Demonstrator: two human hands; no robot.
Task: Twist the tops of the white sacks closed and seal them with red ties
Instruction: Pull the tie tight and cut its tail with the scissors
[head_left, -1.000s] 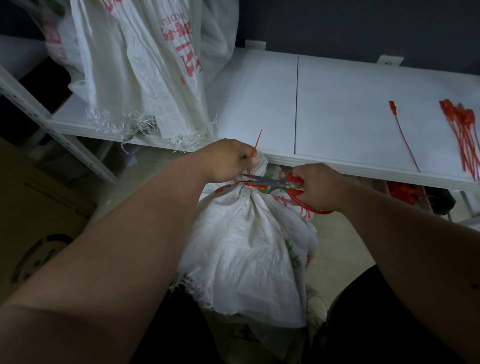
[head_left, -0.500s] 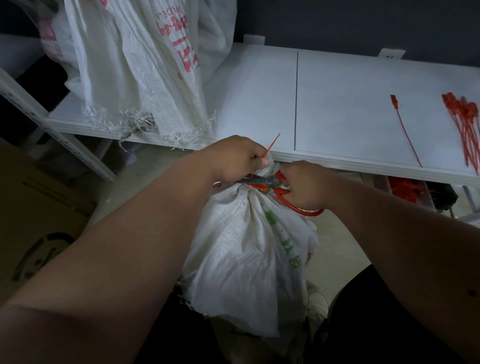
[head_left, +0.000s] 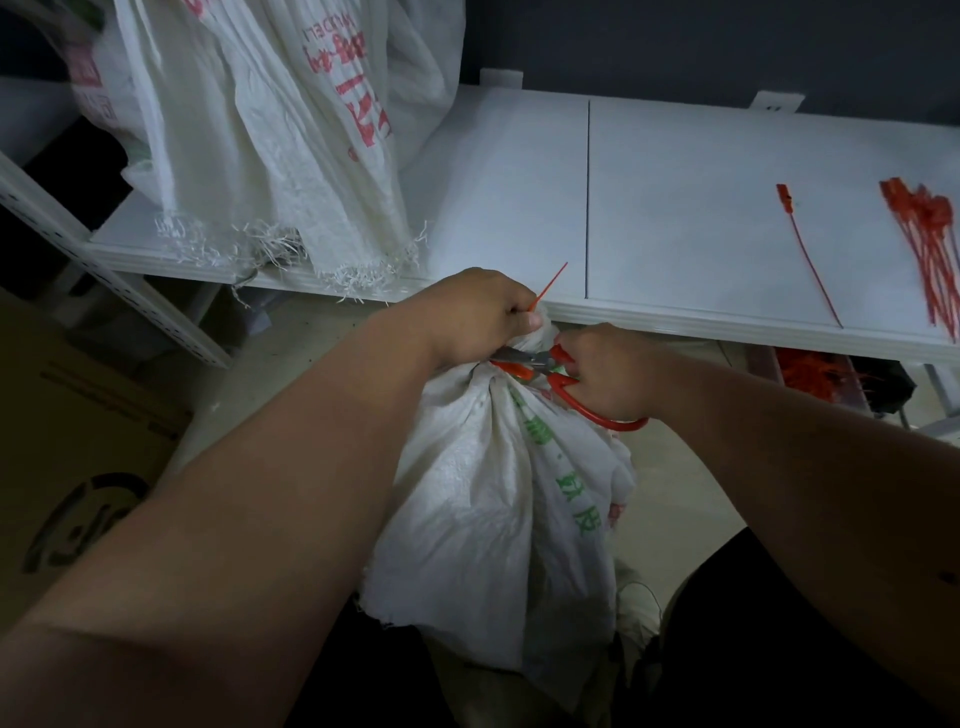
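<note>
White sack (head_left: 483, 519) hangs between the person's legs, just below the desk (head_left: 675, 218) edge. Left hand (head_left: 467, 317) fisted round the twisted neck, w/ a red tie (head_left: 702, 283)'s tail poking up past the knuckles. Right hand (head_left: 605, 374) gripping red-handled scissors (head_left: 550, 366), blades at the neck just under the left fist. Further back on the desk: single loose tie (head_left: 808, 254), bundle of ties (head_left: 930, 239) at right, more sacks (head_left: 270, 130) piled at left.

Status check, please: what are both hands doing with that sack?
Left hand grips sack neck. Right hand holds scissors at red tie. Nothing in the way.
</note>
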